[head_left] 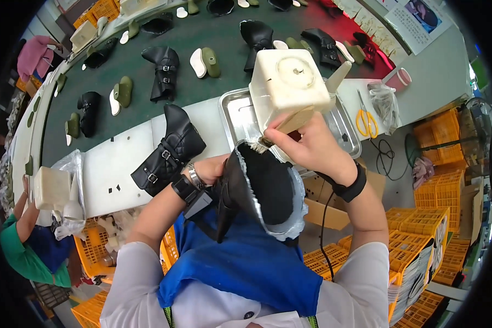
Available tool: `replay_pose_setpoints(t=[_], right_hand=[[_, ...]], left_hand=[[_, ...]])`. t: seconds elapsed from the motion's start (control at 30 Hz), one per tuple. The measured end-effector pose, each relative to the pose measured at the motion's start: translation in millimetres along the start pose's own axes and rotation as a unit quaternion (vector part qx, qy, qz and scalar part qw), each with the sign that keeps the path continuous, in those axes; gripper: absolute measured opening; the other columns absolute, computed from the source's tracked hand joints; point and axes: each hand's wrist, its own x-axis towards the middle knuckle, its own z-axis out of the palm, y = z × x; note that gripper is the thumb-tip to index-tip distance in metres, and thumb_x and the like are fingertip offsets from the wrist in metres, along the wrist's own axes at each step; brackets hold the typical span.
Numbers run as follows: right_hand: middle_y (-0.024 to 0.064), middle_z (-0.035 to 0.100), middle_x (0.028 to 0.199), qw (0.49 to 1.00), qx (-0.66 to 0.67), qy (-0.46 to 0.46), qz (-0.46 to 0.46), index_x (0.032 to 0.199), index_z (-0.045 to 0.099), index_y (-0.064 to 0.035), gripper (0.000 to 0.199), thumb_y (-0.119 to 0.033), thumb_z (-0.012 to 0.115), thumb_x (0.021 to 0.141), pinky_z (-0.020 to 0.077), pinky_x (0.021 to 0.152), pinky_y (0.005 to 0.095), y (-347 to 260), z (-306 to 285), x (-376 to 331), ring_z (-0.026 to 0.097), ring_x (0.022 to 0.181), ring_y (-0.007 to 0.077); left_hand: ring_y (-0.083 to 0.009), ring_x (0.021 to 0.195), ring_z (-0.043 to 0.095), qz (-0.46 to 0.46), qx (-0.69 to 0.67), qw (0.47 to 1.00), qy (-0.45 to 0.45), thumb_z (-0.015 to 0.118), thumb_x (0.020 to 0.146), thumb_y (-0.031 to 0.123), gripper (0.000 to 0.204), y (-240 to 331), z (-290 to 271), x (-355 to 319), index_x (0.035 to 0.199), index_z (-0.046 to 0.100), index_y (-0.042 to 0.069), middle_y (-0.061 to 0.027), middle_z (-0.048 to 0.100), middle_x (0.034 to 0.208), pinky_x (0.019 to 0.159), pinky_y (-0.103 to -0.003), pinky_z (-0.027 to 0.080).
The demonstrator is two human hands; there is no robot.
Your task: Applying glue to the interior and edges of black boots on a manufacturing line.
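Note:
My left hand (210,168) is closed around the side of a black boot upper (232,188), partly hidden by it. The upper's open underside faces up, ringed by a ragged whitish edge. In my right hand (314,143) is a flat brush (298,119) with a wooden handle, pinched low near its bristles. Those bristles point down at the near-left rim of the opening; whether they touch it I cannot tell. A cream plastic container (291,82) stands just beyond, in a metal tray (229,115). Another black buckled boot upper (172,147) lies left of my hands.
A green conveyor belt (134,115) carries boot uppers, green shoe lasts (209,62) and white insoles. Orange-handled scissors (366,121) and a plastic bag (384,106) lie right of the tray. Orange crates (410,246) and a cardboard box (328,213) stand below. A co-worker (35,246) is at left.

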Motion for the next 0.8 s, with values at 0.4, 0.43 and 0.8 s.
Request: replay_pose_setpoints(t=[0.4, 0.43, 0.8], right_hand=[[0.0169, 0.054, 0.053, 0.995, -0.064, -0.064, 0.041, 0.067, 0.059, 0.0058, 0.022, -0.014, 0.061, 0.076, 0.0407, 0.046, 0.0334, -3.2, -7.2, 5.7, 0.054, 0.046, 0.0275], [0.0169, 0.054, 0.053, 0.995, -0.064, -0.065, 0.042, 0.067, 0.059, 0.0058, 0.022, -0.014, 0.061, 0.076, 0.0407, 0.046, 0.0334, -2.7, -8.4, 6.0, 0.054, 0.046, 0.0275], [0.0111, 0.056, 0.057, 0.943, -0.154, -0.268, 0.124, 0.076, 0.06, 0.0061, 0.026, -0.019, 0.06, 0.079, 0.0409, 0.05, 0.028, 5.6, -28.6, 27.0, 0.051, 0.052, 0.0135]], left_hand=[[-0.0102, 0.102, 0.049, 0.072, 0.049, 0.995, 0.04, 0.081, 0.056, 0.042, 0.089, 5.7, -9.9, -15.3, 0.124, 0.041, 0.0, -0.0033, 0.054, 0.113, 0.089, -0.026, 0.04], [-0.0098, 0.1, 0.05, 0.068, 0.064, 0.994, 0.052, 0.082, 0.056, 0.038, 0.086, 4.9, -11.8, -17.2, 0.123, 0.042, 0.001, -0.0026, 0.055, 0.111, 0.088, -0.026, 0.041], [-0.0088, 0.096, 0.051, 0.053, 0.187, 0.976, 0.095, 0.078, 0.062, 0.01, 0.065, 22.6, 13.3, -16.5, 0.119, 0.047, 0.001, -0.002, 0.058, 0.106, 0.088, -0.025, 0.041]])
